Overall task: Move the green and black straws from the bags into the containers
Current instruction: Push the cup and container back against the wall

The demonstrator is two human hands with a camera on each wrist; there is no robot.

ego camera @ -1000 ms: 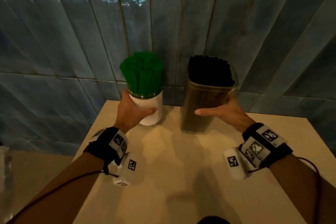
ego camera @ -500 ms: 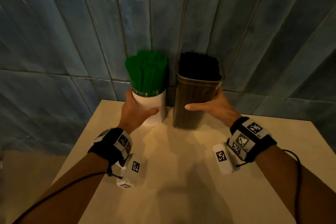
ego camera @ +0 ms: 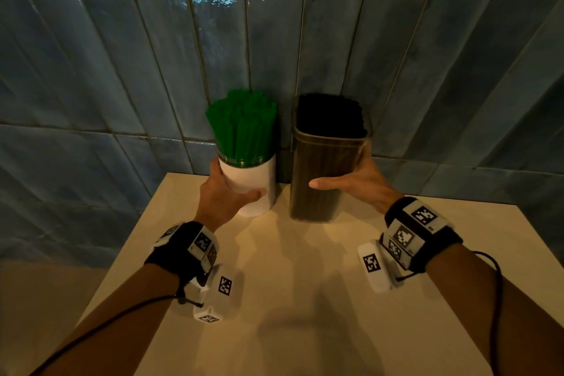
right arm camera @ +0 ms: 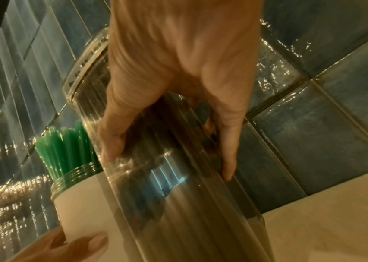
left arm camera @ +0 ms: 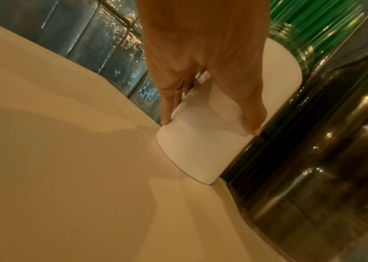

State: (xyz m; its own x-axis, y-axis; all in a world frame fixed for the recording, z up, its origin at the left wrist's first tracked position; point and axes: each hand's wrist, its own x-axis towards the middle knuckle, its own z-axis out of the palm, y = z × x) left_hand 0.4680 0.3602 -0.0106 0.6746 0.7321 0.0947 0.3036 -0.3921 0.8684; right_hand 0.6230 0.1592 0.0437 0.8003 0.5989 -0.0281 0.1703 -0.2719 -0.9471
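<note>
basically both loads are in: green straws (ego camera: 242, 123) stand in the white jar (ego camera: 254, 185) at frame centre-left, black straws (ego camera: 331, 114) fill the clear tub (ego camera: 320, 174) just right of it. both sit at the back of the table (ego camera: 274, 299), near the tiled wall (ego camera: 152, 55). no bags in any view.

left hand (ego camera: 224, 197): thumb across the jar front, fingers wrapped round its left side, holding it. right hand (ego camera: 355, 185): thumb flat on the tub's front face, fingers down its right side, gripping it. the wrist views agree.

risks from here, my read:
- green straws stick far above the jar rim and fan out. top-heavy. a quick release or a knock from the withdrawing hand could tip the jar, spilling straws.
- jar and tub look touching or nearly so in the left wrist view. shoving one sideways would push the other.
- tub is tall and narrow with smooth walls. the grip is mid-height, so a slip while lifting or sliding could let it rock toward the wall or the jar.
- can't tell the gap behind to the wall. pushing further back could jam the tub on the tiles and tilt it.

safest: let go slowly, pull hands straight back toward frame bottom.
</note>
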